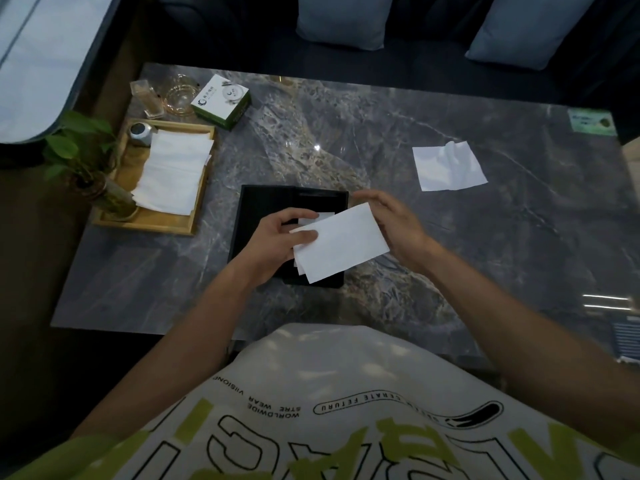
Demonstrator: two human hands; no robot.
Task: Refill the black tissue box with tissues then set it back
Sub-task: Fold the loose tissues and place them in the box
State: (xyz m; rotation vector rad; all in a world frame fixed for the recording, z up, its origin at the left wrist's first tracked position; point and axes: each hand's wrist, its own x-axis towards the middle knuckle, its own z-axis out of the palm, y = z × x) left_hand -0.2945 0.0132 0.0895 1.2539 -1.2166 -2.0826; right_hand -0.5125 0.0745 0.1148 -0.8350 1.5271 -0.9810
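Black tissue box [263, 209]: flat on marble table [450, 237], centre-near, partly under both hands; near edge close to table's near edge.
Folded tissues [341, 242]: small stack held above box, tilted, overhanging box's right side.
L hand [277, 244]: fingers curled, thumb on top, pinching left end of stack.
R hand [394, 226]: half open, fingers spread along stack's far/right edge; how firm the grip is can't tell.
Free room: bare tabletop right of box and toward far edge; wide strip left of box up to wooden tray [152, 220].
Loose tissue [448, 166]: lies flat w/ one corner folded up, right-far of box, well apart.
Tray contents: tissue pile [169, 174], small metal can [140, 133] at far corner, plant in glass vase [104, 188] at tray's left-near side, leaves hang past table edge.
Far-left corner: green-white carton [221, 100], glass cup [180, 95], small clear bottle [147, 98], clustered close.
Far-right corner: green card [592, 123] at edge.
Beyond table: dark sofa w/ cushions [341, 19].
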